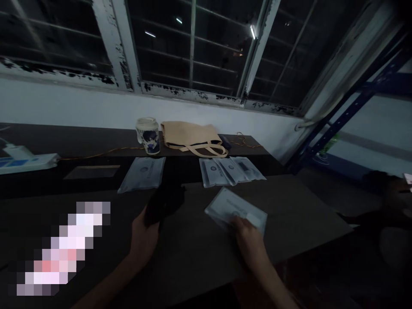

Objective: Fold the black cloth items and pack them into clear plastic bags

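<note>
The right hand point(249, 238) pinches the near edge of a flat, rectangular, milky plastic pouch point(227, 204) over the matt, dark table point(296, 214). The left hand point(146, 236) is closed around a black bundle point(165, 201), irregular in outline, its texture lost in shadow. Beyond lie similar printed pouches point(216, 171), overlapping in a row, and a lone one at left. Behind, a tan bag point(189, 133) with looped handles slumps beside a round, lidded cup point(148, 139).

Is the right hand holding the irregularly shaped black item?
No: the left hand holds that black item; the right hand grips a flat translucent plastic pouch.
</note>
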Demonstrator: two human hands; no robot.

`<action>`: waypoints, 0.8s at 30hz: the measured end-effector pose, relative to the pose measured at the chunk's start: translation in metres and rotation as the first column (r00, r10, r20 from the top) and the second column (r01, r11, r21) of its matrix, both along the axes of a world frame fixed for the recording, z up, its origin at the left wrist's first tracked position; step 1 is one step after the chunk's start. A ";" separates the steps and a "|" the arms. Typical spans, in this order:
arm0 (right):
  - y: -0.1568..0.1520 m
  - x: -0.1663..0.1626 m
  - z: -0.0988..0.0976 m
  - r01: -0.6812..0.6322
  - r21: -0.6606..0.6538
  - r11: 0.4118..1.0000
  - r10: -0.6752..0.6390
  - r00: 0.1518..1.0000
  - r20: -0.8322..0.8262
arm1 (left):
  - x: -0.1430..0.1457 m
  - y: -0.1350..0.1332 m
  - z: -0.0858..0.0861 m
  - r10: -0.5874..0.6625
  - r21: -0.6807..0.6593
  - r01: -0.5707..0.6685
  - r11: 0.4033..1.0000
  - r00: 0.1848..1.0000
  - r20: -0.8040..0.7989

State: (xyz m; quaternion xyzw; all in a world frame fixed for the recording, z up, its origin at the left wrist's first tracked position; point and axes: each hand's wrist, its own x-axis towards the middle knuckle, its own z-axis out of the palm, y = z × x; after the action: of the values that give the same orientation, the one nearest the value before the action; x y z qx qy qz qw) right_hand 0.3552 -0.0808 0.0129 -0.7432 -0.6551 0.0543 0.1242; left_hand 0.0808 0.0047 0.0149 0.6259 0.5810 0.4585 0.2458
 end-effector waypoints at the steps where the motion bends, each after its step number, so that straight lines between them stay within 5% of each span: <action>1: -0.001 -0.011 0.000 -0.061 0.023 0.998 0.063 0.993 -0.095 | 0.002 -0.003 0.002 -0.010 0.084 0.009 0.996 1.000 0.010; 3: 0.001 -0.029 0.002 -0.181 0.110 0.977 0.206 0.935 -0.288 | 0.009 -0.013 0.007 -0.213 0.324 0.233 0.917 0.972 -0.094; 4: 0.004 -0.036 0.004 -0.233 0.154 0.960 0.274 0.888 -0.368 | 0.013 -0.018 0.010 -0.356 0.410 0.422 0.809 0.906 -0.230; 6: 0.014 -0.044 0.007 -0.306 0.188 0.933 0.359 0.808 -0.466 | 0.021 -0.027 0.012 -0.549 0.362 0.778 0.513 0.621 -0.559; 8: 0.024 -0.047 0.008 -0.323 0.150 0.934 0.354 0.789 -0.502 | 0.025 -0.032 0.010 -0.591 0.148 0.932 0.330 0.326 -0.738; 10: 0.032 -0.047 0.009 -0.281 0.112 0.953 0.298 0.811 -0.503 | 0.025 -0.032 0.005 -0.618 0.007 0.955 0.298 0.198 -0.761; 12: 0.037 -0.048 0.010 -0.234 0.129 0.964 0.267 0.815 -0.514 | 0.024 -0.030 0.000 -0.670 -0.051 0.953 0.298 0.171 -0.723; 17: 0.043 -0.060 0.024 -0.204 0.207 0.957 0.280 0.836 -0.471 | 0.023 -0.025 -0.001 -0.780 -0.090 0.956 0.278 0.170 -0.602; 24: 0.039 -0.095 0.045 -0.385 0.366 0.847 0.438 0.896 -0.072 | 0.037 -0.036 0.002 -0.758 -0.109 0.942 0.317 0.183 -0.626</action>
State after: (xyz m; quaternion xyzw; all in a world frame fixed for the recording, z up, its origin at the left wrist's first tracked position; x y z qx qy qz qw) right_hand 0.2598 -0.0418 0.0575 -0.5457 -0.7872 0.0217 0.2865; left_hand 0.1174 -0.0309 0.0174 0.9750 0.0888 0.1073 0.1734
